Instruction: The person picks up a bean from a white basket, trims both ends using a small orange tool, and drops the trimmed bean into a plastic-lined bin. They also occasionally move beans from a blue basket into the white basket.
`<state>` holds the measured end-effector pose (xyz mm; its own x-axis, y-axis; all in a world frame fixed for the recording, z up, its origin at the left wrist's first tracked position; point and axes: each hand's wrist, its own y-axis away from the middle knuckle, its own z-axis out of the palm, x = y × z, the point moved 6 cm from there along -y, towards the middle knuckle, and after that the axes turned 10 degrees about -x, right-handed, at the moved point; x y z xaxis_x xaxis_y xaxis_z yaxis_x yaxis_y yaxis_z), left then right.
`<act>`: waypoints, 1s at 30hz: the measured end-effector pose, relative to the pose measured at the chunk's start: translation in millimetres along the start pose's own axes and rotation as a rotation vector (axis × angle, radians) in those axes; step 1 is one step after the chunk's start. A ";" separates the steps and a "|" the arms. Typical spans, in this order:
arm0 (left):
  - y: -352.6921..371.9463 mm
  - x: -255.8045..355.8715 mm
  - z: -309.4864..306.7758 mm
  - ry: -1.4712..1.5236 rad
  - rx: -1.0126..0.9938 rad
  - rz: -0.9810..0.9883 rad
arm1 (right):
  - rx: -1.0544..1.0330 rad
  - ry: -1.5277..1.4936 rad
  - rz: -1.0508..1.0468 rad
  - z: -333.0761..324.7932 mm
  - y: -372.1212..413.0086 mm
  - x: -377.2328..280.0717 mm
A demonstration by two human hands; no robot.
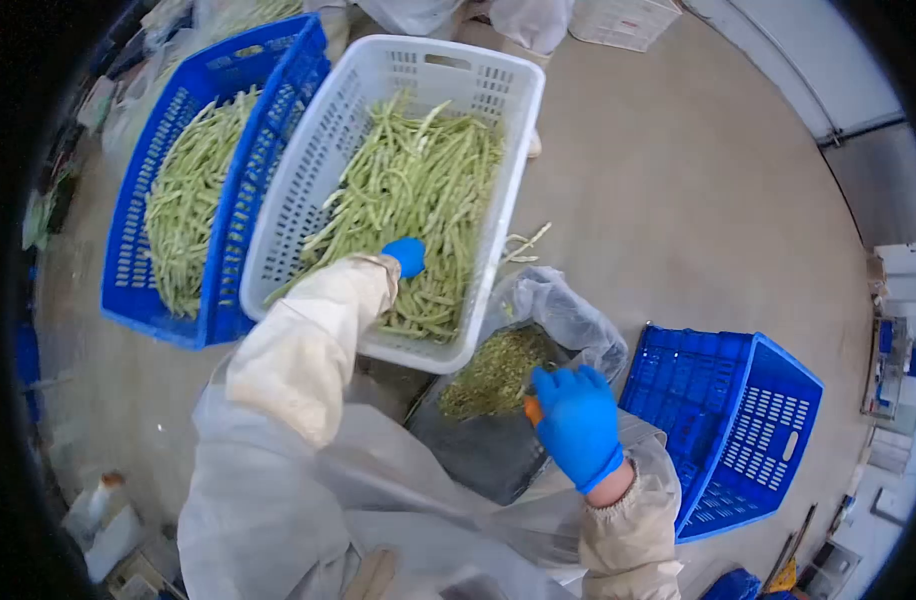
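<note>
My left hand (406,257), in a blue glove, reaches into the white crate (268,250) and touches the pile of long green beans (418,190). Its fingers are mostly hidden, so whether it grips any beans does not show. My right hand (581,425), also gloved in blue, is closed around a tool with an orange handle (533,410); the rest of that tool is hidden. Below this hand lies a heap of green trimmings (498,370) in a dark bin lined with a clear plastic bag (588,320).
A blue crate (128,260) with more long beans stands left of the white one. On the right, another blue crate (723,420) rests on the floor (668,200). A few loose beans (526,243) lie beside the white crate. Another white crate (623,22) sits at the top.
</note>
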<state>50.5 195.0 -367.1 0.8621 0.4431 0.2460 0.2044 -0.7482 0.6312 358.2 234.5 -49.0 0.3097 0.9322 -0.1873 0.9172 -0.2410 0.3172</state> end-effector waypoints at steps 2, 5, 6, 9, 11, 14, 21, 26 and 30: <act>-24.2 2.8 18.6 0.114 0.038 -0.080 | 0.018 0.010 0.000 -1.1 0.2 1.1; -51.3 -11.4 39.9 0.306 0.077 -0.229 | 0.067 0.006 -0.007 -2.9 -1.4 -1.9; -60.7 -14.3 47.8 0.251 0.058 -0.199 | 0.068 -0.017 -0.018 -2.8 -2.1 -3.7; -57.2 -19.4 33.2 0.173 0.097 -0.157 | 0.087 -0.040 -0.043 -4.1 0.6 -4.3; -18.6 -12.0 1.5 0.512 -0.210 -0.143 | 0.114 -0.043 -0.068 -6.0 0.7 -6.1; 40.6 -8.0 -48.9 0.843 -0.247 -0.058 | 0.176 -0.043 -0.081 -11.5 -0.5 -6.4; 232.1 126.3 -163.7 1.476 0.199 0.133 | 0.498 -0.562 -0.187 -27.4 -7.4 -20.8; 272.7 174.7 -163.2 1.543 0.453 0.298 | 0.606 -0.710 -0.264 -33.3 -8.2 -25.8; 269.9 188.6 -160.6 1.630 0.547 0.369 | 0.597 -0.544 -0.178 -37.7 -6.1 -21.0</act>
<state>193.8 156.0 -32.2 -0.3361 -0.0308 0.9413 0.5363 -0.8279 0.1644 336.7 226.5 -11.9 0.0848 0.7460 -0.6606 0.8953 -0.3480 -0.2781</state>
